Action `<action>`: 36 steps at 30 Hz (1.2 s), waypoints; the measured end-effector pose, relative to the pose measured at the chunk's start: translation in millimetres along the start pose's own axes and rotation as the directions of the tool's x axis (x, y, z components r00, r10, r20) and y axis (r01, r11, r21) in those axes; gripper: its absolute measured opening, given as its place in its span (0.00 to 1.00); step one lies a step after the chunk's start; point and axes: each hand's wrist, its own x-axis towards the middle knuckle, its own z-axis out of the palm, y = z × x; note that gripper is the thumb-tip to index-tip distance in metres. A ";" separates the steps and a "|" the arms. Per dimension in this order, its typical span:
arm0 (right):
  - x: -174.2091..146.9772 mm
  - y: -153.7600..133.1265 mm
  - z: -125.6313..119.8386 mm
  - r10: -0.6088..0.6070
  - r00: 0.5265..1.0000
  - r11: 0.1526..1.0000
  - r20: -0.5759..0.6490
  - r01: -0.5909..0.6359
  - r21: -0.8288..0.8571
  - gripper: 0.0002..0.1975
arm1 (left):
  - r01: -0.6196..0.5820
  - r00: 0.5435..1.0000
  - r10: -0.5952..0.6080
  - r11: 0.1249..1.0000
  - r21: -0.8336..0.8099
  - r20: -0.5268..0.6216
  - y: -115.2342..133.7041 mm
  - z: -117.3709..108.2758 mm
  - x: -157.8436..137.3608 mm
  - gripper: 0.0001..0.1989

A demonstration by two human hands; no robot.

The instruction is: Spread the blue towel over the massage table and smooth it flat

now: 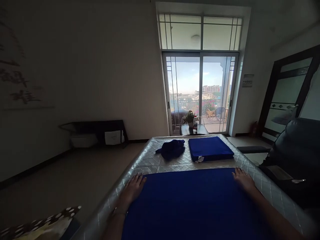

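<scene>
So far: one blue cloth (210, 148) lies folded on the tabletop (155, 161); another (172, 148) sits crumpled.
In hand: spread blue cloth (192, 203), unfolded.
Grip: left hand (133, 188), right hand (243, 180) flat, fingers spread, at its far corners.

Head camera looks forward over the bed (150, 160).

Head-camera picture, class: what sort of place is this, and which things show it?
Probably a room in an upper-floor flat. A quilted mattress bears blue cloth that both hands press flat; a sliding glass door opens onto a balcony over rooftops.
</scene>
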 end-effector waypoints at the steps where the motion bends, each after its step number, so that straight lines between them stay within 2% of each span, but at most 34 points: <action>1: -2.7 -6.7 -5.5 0.015 1.000 1.000 -0.014 -0.015 0.000 0.31 | 0.034 0.999 -0.034 0.999 -0.001 0.023 6.4 -5.1 -0.8 0.31; 2: -5.9 -16.0 -10.6 0.012 0.999 1.000 -0.030 -0.012 0.005 0.31 | 0.052 0.998 -0.052 0.999 -0.002 0.040 16.1 -11.5 -1.6 0.31; 4: -14.4 -43.9 -18.2 -0.063 0.997 0.998 -0.053 0.064 0.029 0.31 | -0.014 1.000 0.014 1.000 -0.027 0.011 46.7 -25.8 -3.2 0.32; 6: -25.8 -83.4 -20.7 -0.203 0.978 0.976 -0.055 0.207 0.071 0.31 | -0.176 0.984 0.174 0.981 -0.075 -0.033 91.3 -37.8 -4.9 0.31; 8: -38.7 -128.5 -18.3 -0.347 0.937 0.929 -0.047 0.350 0.122 0.30 | -0.325 0.946 0.322 0.940 -0.106 -0.051 143.8 -42.6 -7.3 0.31; 10: -50.4 -170.0 -12.8 -0.454 0.889 0.874 -0.051 0.456 0.167 0.30 | -0.444 0.896 0.441 0.888 -0.120 -0.053 194.5 -39.0 -10.5 0.29; 12: -58.5 -199.3 -6.0 -0.537 0.843 0.817 -0.043 0.532 0.221 0.30 | -0.532 0.847 0.530 0.838 -0.125 -0.051 233.8 -29.2 -14.3 0.26; 14: -62.1 -213.1 0.6 -0.579 0.815 0.783 -0.024 0.564 0.264 0.31 | -0.567 0.823 0.566 0.814 -0.124 -0.046 256.9 -17.5 -17.5 0.25; 16: -61.8 -213.3 5.7 -0.577 0.817 0.783 -0.002 0.554 0.282 0.32 | -0.557 0.829 0.558 0.821 -0.123 -0.033 264.5 -7.2 -18.7 0.26; 18: -59.0 -204.2 8.2 -0.549 0.836 0.802 0.017 0.521 0.293 0.31 | -0.528 0.847 0.531 0.842 -0.114 -0.005 260.0 0.4 -17.2 0.28; 21: -51.1 -177.6 8.0 -0.489 0.872 0.838 0.038 0.457 0.297 0.33 | -0.511 0.858 0.513 0.857 -0.075 0.024 236.0 7.2 -12.2 0.26; 24: -39.0 -135.9 7.5 -0.440 0.897 0.871 0.025 0.420 0.256 0.34 | -0.483 0.873 0.485 0.874 -0.051 0.049 193.5 8.7 -7.3 0.25; 28: -19.9 -63.6 9.5 -0.332 0.943 0.930 0.000 0.327 0.165 0.33 | -0.326 0.938 0.331 0.943 -0.066 0.098 118.2 0.2 -5.9 0.25; 31: -8.8 -13.3 10.7 -0.237 0.971 0.965 -0.004 0.236 0.117 0.32 | -0.213 0.969 0.218 0.975 -0.060 0.113 66.4 -10.9 -9.6 0.26; 33: -4.0 10.1 11.7 -0.186 0.983 0.977 -0.001 0.185 0.103 0.33 | -0.127 0.983 0.133 0.990 -0.056 0.124 42.8 -16.6 -12.5 0.28; 36: 0.4 26.6 14.8 -0.123 0.992 0.989 0.001 0.122 0.088 0.36 | -0.018 0.989 0.028 0.997 -0.071 0.142 27.4 -19.7 -14.5 0.33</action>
